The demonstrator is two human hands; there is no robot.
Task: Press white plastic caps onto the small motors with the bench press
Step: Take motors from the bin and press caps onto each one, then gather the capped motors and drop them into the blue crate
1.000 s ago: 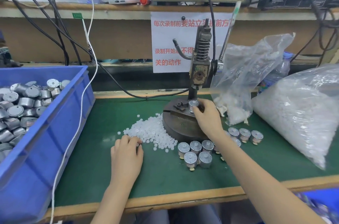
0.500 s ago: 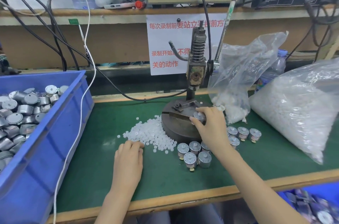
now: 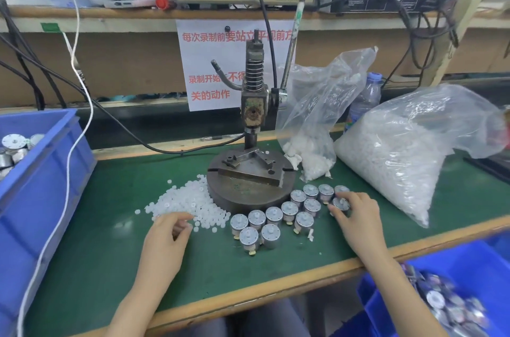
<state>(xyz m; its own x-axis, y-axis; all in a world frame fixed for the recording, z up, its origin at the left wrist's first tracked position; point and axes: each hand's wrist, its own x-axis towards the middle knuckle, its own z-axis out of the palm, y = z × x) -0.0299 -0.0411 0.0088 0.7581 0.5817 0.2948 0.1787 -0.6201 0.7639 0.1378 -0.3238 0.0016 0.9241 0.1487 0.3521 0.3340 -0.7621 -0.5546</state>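
Bin [image 3: 41, 171], blue, sits far left. One heap of caps [image 3: 190, 204] lies on the bench [image 3: 110, 240]; the left hand [image 3: 165, 237] curls over its near edge, grip half closed, whether on a cap I cannot tell. One press [image 3: 252, 115] stands before a sign [image 3: 209, 60] reading "关的动作". Thirteen motors [image 3: 273, 215] stand by its base; the right hand [image 3: 358, 215] has its grip clamped on one at the right end. Two bags [image 3: 400, 165] of caps follow, then a second bin [image 3: 469, 262].

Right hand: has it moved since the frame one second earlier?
Yes. The right hand left the press base, shifting rightward and toward the person; it now grips a motor on the green mat.
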